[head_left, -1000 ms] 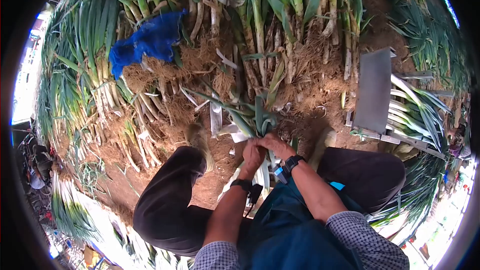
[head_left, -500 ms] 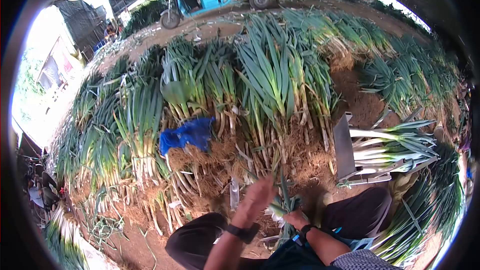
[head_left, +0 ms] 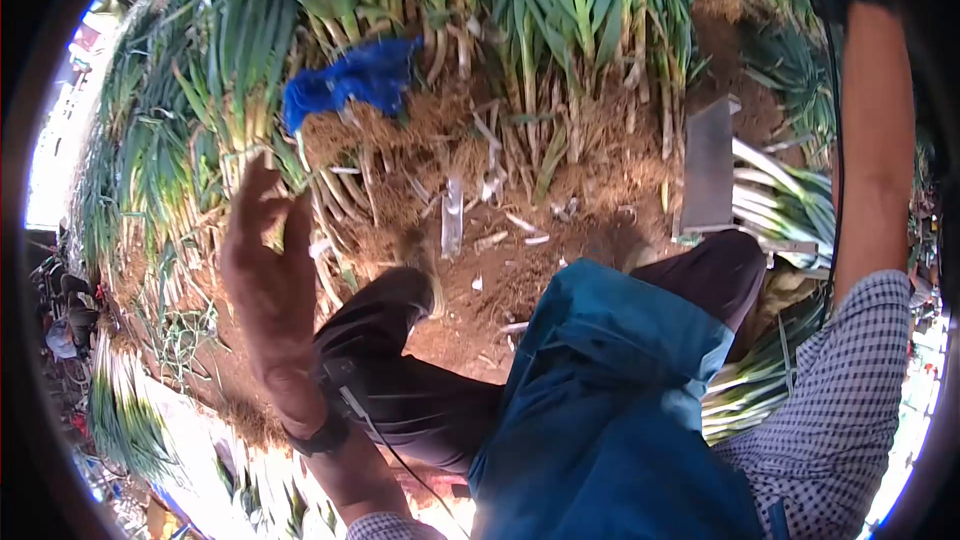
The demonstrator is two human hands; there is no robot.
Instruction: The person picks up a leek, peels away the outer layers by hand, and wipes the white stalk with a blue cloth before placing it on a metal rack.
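Note:
My left hand is raised over the left side of the ground, fingers apart and nothing in them. My right forearm stretches up along the right edge, with the checked sleeve at the elbow; the right hand itself lies past the top edge, out of sight. Beyond my knees stand rows of green onion bunches with brown roots. On the roots lies a blue cloth. A teal apron covers my lap.
A grey metal frame holds trimmed stalks at the right. More stalks lie at the lower left. Leaf scraps and a clear plastic piece are on the soil.
Both hands have parted from the stalk between my knees, which no longer shows. The left has moved left and opened; the right arm has swung up and right. The view tilts further down.

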